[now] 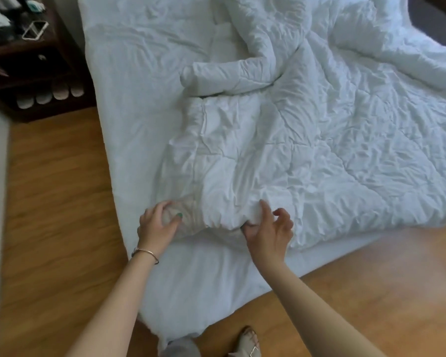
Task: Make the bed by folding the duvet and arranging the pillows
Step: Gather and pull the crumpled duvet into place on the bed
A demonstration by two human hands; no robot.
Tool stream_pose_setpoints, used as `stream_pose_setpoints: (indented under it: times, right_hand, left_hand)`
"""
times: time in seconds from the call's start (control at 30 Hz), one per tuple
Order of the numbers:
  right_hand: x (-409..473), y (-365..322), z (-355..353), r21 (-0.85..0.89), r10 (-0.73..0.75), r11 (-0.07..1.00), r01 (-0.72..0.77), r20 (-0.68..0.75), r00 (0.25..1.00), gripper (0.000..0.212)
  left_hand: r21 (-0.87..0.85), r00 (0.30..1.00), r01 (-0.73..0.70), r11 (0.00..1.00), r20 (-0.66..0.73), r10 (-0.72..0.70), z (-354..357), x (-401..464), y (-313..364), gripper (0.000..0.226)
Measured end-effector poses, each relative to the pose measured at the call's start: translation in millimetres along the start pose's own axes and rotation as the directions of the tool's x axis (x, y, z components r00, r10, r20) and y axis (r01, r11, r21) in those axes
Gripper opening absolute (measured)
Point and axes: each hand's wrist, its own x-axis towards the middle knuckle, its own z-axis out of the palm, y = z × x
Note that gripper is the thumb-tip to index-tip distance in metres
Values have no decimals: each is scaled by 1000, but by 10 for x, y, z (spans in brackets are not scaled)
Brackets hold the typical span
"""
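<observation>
Your left hand (158, 222) and right hand (268, 231) both pinch the duvet (281, 155) edge at 6 o'clock; it lies crumpled and unfolded, with pillow arranging still ahead.

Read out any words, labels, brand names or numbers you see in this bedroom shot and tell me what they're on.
None can be read.
Duvet: plain white, no tag or print shows.
Nightstand: the clutter on top is too blurred to tell any lettering.
Phone case on it: no marking shows.
Bracelet on the left wrist: no engraving can be made out.
</observation>
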Motion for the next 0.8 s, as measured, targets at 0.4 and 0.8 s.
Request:
stream_pose_setpoints:
  times: [0.4,0.8]
  right_hand:
    - [-645,-483,297,412,-150,911,35,250,956,119]
    - [-896,-1210,28,468,-205,879,91,199,958,80]
  left_hand:
    - [-419,987,-93,903,84,141,-385,208,357,40]
    - [-558,828,114,822,511,232,-1213,-363,-162,118]
